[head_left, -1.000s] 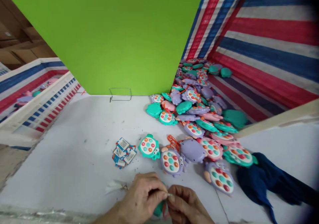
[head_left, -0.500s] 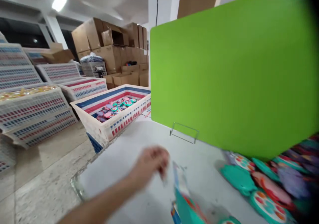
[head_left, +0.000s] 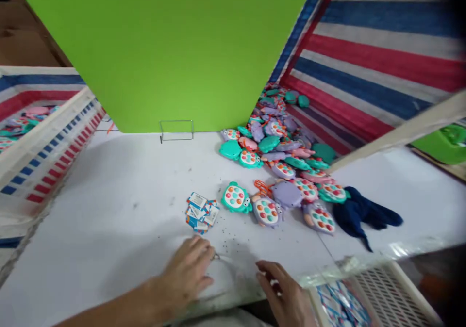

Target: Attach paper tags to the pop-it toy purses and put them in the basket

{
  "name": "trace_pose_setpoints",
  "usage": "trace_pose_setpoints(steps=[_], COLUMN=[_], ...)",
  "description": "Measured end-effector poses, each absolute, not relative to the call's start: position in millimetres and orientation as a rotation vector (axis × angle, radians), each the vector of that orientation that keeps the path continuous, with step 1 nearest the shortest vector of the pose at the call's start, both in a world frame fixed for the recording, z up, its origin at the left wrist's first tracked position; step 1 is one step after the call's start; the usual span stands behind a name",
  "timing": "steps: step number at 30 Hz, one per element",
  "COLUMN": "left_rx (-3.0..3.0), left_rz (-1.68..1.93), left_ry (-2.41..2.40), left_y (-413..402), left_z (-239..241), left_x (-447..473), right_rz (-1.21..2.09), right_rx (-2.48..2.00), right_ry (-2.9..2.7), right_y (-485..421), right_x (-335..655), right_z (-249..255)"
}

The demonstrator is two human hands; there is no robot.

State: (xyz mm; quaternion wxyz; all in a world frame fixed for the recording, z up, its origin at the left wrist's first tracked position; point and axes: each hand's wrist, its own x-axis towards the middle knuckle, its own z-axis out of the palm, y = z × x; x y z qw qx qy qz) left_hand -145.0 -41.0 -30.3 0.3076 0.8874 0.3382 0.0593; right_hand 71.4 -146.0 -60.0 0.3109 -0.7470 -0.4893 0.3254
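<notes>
My left hand [head_left: 189, 271] lies low over the white table, fingers stretched forward and thumb apart. A small thin loop [head_left: 216, 256] shows at its fingertips; whether they touch it I cannot tell. My right hand [head_left: 286, 293] is at the table's front edge with curved fingers and a gap between thumb and forefinger. Just beyond my left hand lies a small pile of blue and white printed cards [head_left: 200, 213]. To the right of the cards sit a teal turtle-shaped pop toy [head_left: 235, 197] and a purple one [head_left: 267, 211], coloured bubbles facing up.
Many more turtle toys [head_left: 280, 145] spill from a striped-lined crate [head_left: 367, 50] on the right. A green board [head_left: 174, 50] stands behind a wire stand [head_left: 176, 130]. Dark blue cloth [head_left: 360, 213] lies rightward. Below the edge, a basket [head_left: 393, 293] holds cards. Another crate [head_left: 54, 167] stands left.
The view has swung right and down. My left hand, blurred and reaching over the table before, is now near the front edge. My right hand has come into view.
</notes>
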Motion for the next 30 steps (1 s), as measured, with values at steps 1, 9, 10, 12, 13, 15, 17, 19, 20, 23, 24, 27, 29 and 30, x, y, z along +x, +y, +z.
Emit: trace_pose_setpoints(steps=[1,9,10,12,13,15,17,19,20,23,24,27,29,30], left_rx=[2.436,2.596,2.568,2.488,2.438,2.351,2.296,2.290,2.301,2.339,2.337,2.287,2.241,2.207], left_rz=[0.091,0.106,0.114,0.120,0.125,0.139,0.159,0.163,0.161,0.160,0.166,0.223,0.325,0.392], left_ry=[0.884,0.961,0.995,1.066,1.100,1.147,1.160,1.149,1.151,1.171,1.176,1.212,1.262,1.267], left_y=[-46,-62,-63,-66,-67,-69,-71,-72,-72,-73,-73,-74,-77,-78], left_z=[-44,-92,-88,-78,-75,-70,-70,-74,-78,-87,-89,-84,-72,-65], left_x=[-134,-101,-102,-103,-103,-102,-101,-102,-102,-107,-109,-115,-112,-107], right_rz=[0.841,0.877,0.859,0.829,0.828,0.811,0.775,0.729,0.712,0.659,0.619,0.541,0.629,0.717], right_rx=[-1.953,-1.885,-1.857,-1.789,-1.756,-1.714,-1.706,-1.738,-1.770,-1.917,-1.988,-2.223,-2.278,-2.235], right_ry=[-1.331,-1.533,-1.549,-1.577,-1.591,-1.603,-1.603,-1.641,-1.683,-1.785,-1.759,-1.487,-1.281,-1.224], right_y=[-148,-147,-143,-135,-132,-127,-125,-125,-126,-131,-133,-140,-142,-143], right_x=[70,84,83,79,76,71,69,70,74,101,115,156,168,166], right_z=[-61,-71,-72,-72,-73,-75,-78,-80,-82,-84,-83,-75,-65,-60])
